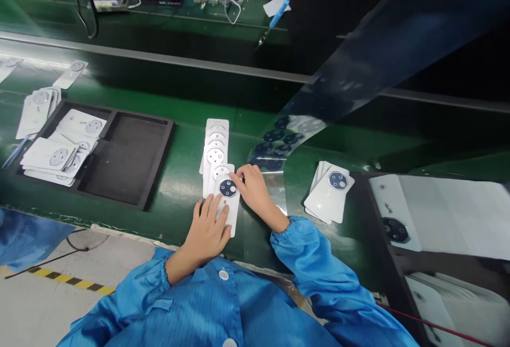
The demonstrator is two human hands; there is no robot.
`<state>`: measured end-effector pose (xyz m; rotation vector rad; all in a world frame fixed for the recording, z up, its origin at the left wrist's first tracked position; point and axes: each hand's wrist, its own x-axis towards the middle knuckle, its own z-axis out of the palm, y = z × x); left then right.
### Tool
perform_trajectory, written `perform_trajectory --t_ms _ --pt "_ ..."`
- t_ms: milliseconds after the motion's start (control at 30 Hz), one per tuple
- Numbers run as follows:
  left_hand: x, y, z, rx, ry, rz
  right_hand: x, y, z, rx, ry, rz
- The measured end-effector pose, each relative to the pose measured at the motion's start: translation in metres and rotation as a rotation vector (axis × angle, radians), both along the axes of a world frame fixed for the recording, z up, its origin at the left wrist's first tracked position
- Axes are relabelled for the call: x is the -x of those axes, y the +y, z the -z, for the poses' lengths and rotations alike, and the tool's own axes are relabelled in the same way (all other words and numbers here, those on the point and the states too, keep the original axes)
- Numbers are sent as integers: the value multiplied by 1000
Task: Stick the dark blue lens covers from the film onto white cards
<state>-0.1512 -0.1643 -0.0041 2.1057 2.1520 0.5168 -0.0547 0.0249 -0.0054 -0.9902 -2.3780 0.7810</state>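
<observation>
A row of overlapping white phone back covers (216,147) lies on the green belt (179,177). The nearest cover (228,218) carries a dark round camera ring (228,188). My left hand (207,230) lies flat on that cover's lower part, fingers stretched out. My right hand (255,193) pinches at the ring's right edge with its fingertips together. A clear film strip (279,142) with several dark rings on it runs up and away to the right.
A black tray (131,158) at the left holds a pile of white covers (59,150) in one compartment. More covers (37,108) lie beyond it. A small stack with a ringed cover (330,193) sits right of my hands. White sheets (438,214) lie at far right.
</observation>
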Motion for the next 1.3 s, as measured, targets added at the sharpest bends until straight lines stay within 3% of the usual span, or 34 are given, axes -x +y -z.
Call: perform_trajectory --t_ms 67,133,200,267,367,467,567,633,700,733,800,900,1167,1300 --pt "1 -1 -1 -53 -32 2 -6 3 -13 134 147 80" --pt "2 -2 -2 -85 -39 6 -25 14 -30 194 290 247" --pt "3 -2 -4 -66 -33 9 -57 36 -46 102 379 459" --pt "4 -4 -6 -68 -45 10 -98 66 -58 -53 339 621" --pt "5 -7 -5 -173 -83 46 -157 111 -62 -134 73 588" --pt "5 -8 -2 -239 -92 124 -183 132 -56 -367 -172 427" --pt "5 -5 -1 -216 -64 161 -163 119 -43 -618 -192 318" --pt "4 -2 0 -174 -38 168 -131 100 -32 -637 -138 139" --pt "4 -1 0 -137 -28 163 -95 83 -21 -627 -159 -130" --pt "4 -1 0 -126 -29 157 -79 77 -15 -628 -192 -163" --pt "5 -1 1 -114 -29 148 -54 73 -6 -604 -264 -148" --pt "6 -2 0 -107 -29 139 -38 79 4 -490 -314 -93" --pt "5 1 -2 -101 -20 143 -49 87 17 -178 -135 -97" --pt "4 1 0 -96 -15 146 -50 84 17 -199 -51 -39"
